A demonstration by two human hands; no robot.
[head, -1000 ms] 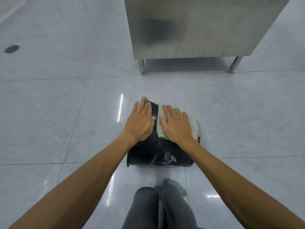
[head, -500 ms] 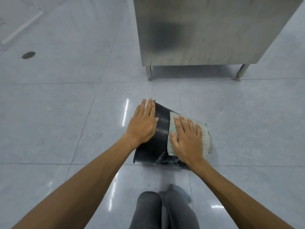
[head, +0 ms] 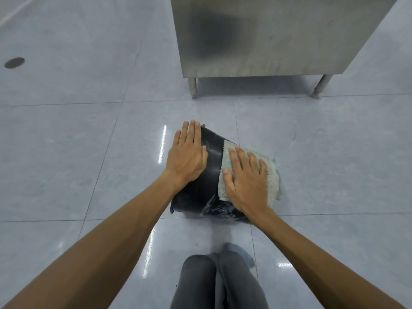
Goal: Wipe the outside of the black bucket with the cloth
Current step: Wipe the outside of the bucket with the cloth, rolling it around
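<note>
With the black bucket (head: 211, 170) lying on the floor tiles (head: 89, 163), the flat left hand (head: 186, 156) should brace while the flat right hand (head: 247, 178) presses the cloth (head: 270, 172) evenly round the wall.

Glossy pale-grey floor tiles (head: 66, 152) reflect ceiling lights; a steel cabinet (head: 267, 34) stands on short legs (head: 192, 88) ahead.

- We see a black round bucket (head: 211, 166) of smooth, faintly glossy plastic, scuffed whitish toward 6 o'clock.
- The pale green cloth (head: 273, 177) looks like rough terry.
- The grey floor tiles (head: 66, 152) are glossy.
- At 12 o'clock, the grey metal cabinet (head: 267, 36) is brushed matt.
</note>
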